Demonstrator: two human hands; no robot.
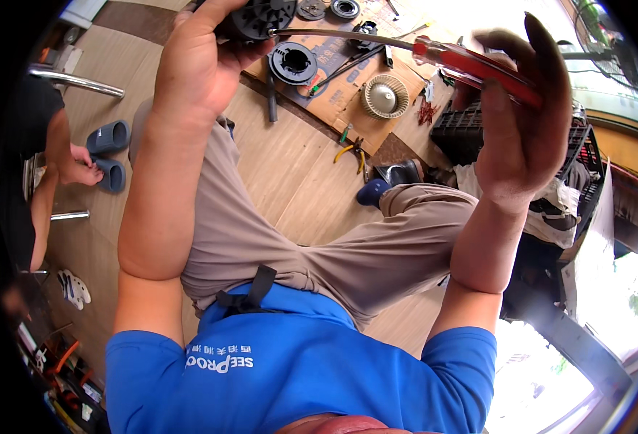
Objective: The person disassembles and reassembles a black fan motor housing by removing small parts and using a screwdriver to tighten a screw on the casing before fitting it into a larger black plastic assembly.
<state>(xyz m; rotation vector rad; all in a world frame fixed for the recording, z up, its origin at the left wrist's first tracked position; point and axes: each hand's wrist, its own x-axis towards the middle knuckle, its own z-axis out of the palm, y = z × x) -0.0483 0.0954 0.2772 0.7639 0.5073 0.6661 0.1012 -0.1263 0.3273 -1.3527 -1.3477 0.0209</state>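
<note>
High in the view, my left hand (192, 83) grips a black round plastic part (257, 18), partly cut off by the top edge. My right hand (525, 137) holds a screwdriver (474, 66) with a clear red handle. The handle lies between thumb and palm, with some fingers stretched upward. The long shaft points left, and its tip meets the lower rim of the black part beside my left fingertips. Whether the tip sits in a screw is too small to tell. Beneath the shaft, a black ring-shaped part (292, 64) rests on flattened cardboard (326, 108).
On the cardboard stands a pale blower wheel (385, 96), near cables and small black parts. Yellow-handled pliers (351, 153) lie at its near edge. A black plastic crate (458, 129) stands at right. Another person's bare foot (81, 172) and blue slippers (109, 137) are at left.
</note>
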